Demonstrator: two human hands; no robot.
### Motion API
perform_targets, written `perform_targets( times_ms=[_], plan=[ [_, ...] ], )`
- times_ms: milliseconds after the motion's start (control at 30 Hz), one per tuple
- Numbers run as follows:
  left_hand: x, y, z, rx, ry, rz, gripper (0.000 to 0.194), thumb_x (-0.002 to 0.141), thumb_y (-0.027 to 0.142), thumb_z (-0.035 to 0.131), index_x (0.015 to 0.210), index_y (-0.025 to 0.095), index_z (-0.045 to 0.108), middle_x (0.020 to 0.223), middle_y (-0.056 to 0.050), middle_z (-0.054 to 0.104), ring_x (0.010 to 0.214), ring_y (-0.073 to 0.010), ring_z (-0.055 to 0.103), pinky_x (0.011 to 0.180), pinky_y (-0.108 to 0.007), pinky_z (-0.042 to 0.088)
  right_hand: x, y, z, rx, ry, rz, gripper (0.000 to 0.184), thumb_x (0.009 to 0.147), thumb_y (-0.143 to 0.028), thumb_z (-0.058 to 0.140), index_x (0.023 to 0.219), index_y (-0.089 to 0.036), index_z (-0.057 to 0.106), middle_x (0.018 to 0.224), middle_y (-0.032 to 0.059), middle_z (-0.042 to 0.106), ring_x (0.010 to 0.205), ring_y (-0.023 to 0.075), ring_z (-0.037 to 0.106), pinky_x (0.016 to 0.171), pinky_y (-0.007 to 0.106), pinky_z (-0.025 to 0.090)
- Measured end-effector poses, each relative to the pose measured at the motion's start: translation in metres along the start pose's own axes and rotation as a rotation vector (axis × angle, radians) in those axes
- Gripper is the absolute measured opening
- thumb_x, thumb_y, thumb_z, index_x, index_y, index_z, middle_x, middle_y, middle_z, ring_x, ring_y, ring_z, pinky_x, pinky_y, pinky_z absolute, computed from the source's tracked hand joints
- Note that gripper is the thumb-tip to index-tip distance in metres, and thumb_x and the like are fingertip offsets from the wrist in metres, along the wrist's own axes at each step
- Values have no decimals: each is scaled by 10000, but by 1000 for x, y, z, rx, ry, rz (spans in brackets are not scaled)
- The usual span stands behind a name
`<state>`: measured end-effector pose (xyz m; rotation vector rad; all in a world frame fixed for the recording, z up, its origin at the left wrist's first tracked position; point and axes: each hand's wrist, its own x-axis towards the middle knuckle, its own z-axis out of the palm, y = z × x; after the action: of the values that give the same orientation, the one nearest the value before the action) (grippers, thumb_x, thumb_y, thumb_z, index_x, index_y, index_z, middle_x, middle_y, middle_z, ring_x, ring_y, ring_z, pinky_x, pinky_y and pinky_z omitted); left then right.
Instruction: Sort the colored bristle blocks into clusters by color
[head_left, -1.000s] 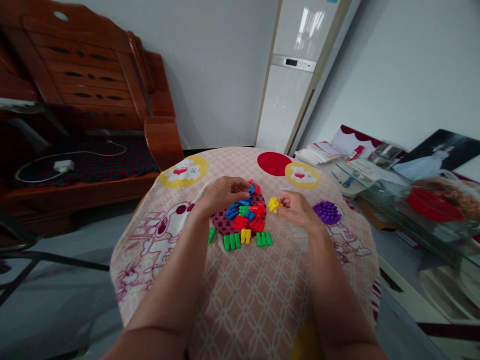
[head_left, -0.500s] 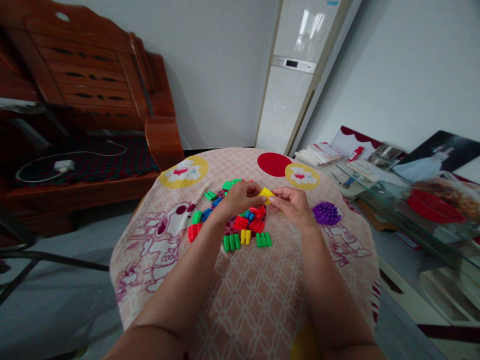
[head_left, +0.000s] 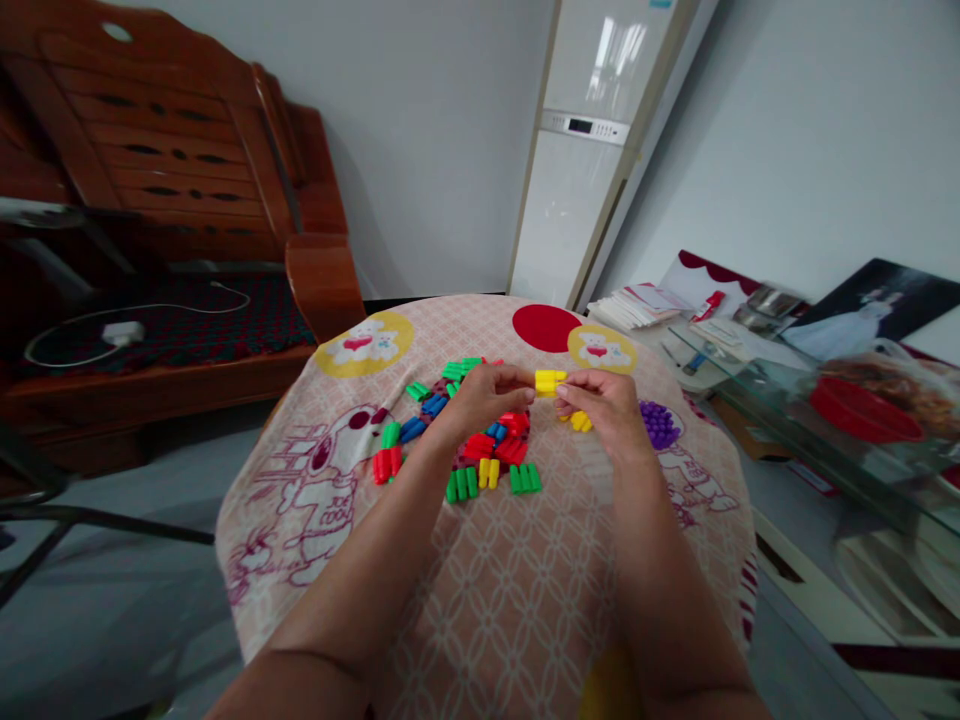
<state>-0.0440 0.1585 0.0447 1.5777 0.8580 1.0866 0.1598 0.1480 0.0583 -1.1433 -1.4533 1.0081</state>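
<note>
My right hand (head_left: pixel 606 405) pinches a yellow plastic toy block (head_left: pixel 549 382) made of joined tubes, just above the table. My left hand (head_left: pixel 493 398) is close to the block's left end, its thumb and index finger apart; whether a fingertip touches the block is hard to tell. Below my right hand lie more yellow pieces (head_left: pixel 580 421), partly hidden. Around my left hand is a loose group of red blocks (head_left: pixel 480 446), blue blocks (head_left: pixel 412 430) and green blocks (head_left: pixel 462 485). A small yellow block (head_left: pixel 489 473) sits at the group's near side.
A patterned cloth covers the round table (head_left: pixel 480 600). A purple cluster of blocks (head_left: pixel 658 425) lies right of my right hand. A glass shelf (head_left: pixel 810 410) with papers and a red bowl (head_left: pixel 866 408) stands at the right, a wooden bench (head_left: pixel 172 180) at the left.
The yellow block in my right hand has moved slightly right and turned level. My left fingers have come off it, and yellow pieces now show below my right hand.
</note>
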Motion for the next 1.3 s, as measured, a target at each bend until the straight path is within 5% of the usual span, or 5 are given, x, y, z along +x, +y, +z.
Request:
perform_targets(
  times_ms=[200, 400, 800, 967, 1300],
  plan=[
    [-1, -2, -16, 79, 105, 11, 362, 762, 372, 702, 1026, 125, 725, 914, -90, 753, 770, -184, 700, 687, -299, 579, 2, 4, -33, -839, -53, -43, 132, 728, -225, 668, 664, -134, 738, 659, 58, 717, 617, 157, 635, 576, 229, 422],
    [-4, 5, -36, 75, 248, 1, 377, 736, 387, 722, 999, 118, 722, 881, -81, 754, 724, -174, 695, 677, -304, 588, 4, 10, -25, -1372, -149, 4, 177, 807, -250, 645, 818, -160, 798, 854, 128, 762, 824, 203, 680, 681, 251, 412],
    [-11, 13, -48, 23, 355, -5, 372, 716, 384, 746, 974, 117, 715, 840, -75, 747, 683, -173, 706, 656, -301, 595, 8, 32, -23, -1500, -170, 2, 199, 855, -319, 635, 906, -199, 785, 924, 110, 758, 907, 227, 689, 727, 264, 439],
    [-16, 16, -59, 24, 424, -4, 357, 712, 378, 741, 955, 117, 717, 836, -74, 740, 684, -167, 699, 634, -289, 585, 5, 18, -15, -1433, -124, -7, 186, 848, -278, 640, 927, -159, 760, 937, 121, 753, 890, 217, 680, 729, 262, 427],
    [-19, 13, -72, 20, 488, 38, 373, 711, 385, 729, 961, 108, 722, 810, -78, 731, 717, -170, 692, 652, -283, 580, -39, -3, 75, -1164, -689, -347, 155, 861, -196, 620, 979, -146, 707, 983, 94, 725, 952, 208, 643, 767, 265, 423]
  ],
)
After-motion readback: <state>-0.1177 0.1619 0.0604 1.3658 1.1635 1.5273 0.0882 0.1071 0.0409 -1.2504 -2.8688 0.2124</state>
